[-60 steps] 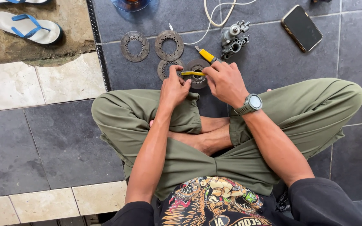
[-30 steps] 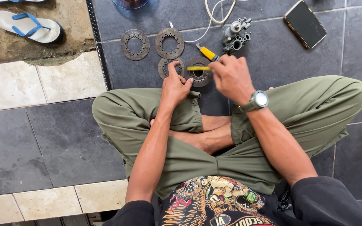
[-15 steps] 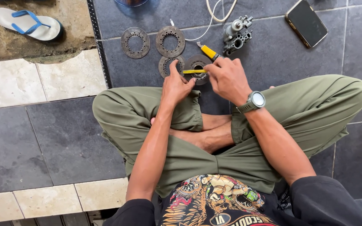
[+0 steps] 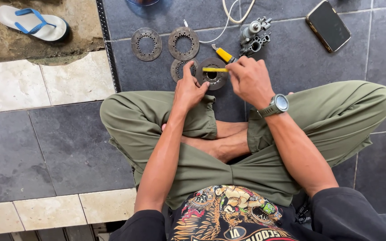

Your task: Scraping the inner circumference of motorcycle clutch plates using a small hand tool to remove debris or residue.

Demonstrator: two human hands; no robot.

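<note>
I sit cross-legged on a dark tile floor. My right hand point(image 4: 251, 80) pinches a thin yellow tool point(image 4: 214, 69) and holds it level across a round toothed metal disc point(image 4: 214, 79) lying in front of my knees. My left hand point(image 4: 190, 90) grips that disc's left edge with its fingertips, index finger raised. A second, smaller disc point(image 4: 178, 70) lies partly under my left fingers. A watch point(image 4: 279, 104) is on my right wrist.
Two more ring-shaped discs point(image 4: 146, 43) point(image 4: 183, 43) lie further out. A yellow-handled tool point(image 4: 224, 54) sits beside a grey metal carburettor-like part point(image 4: 255, 33). There is a white cable point(image 4: 231, 15), a phone point(image 4: 328, 25) at far right and a flip-flop point(image 4: 34, 22) at far left.
My right hand has shifted the yellow tool slightly back and forth over the disc. My left hand stays at the disc's edge.
</note>
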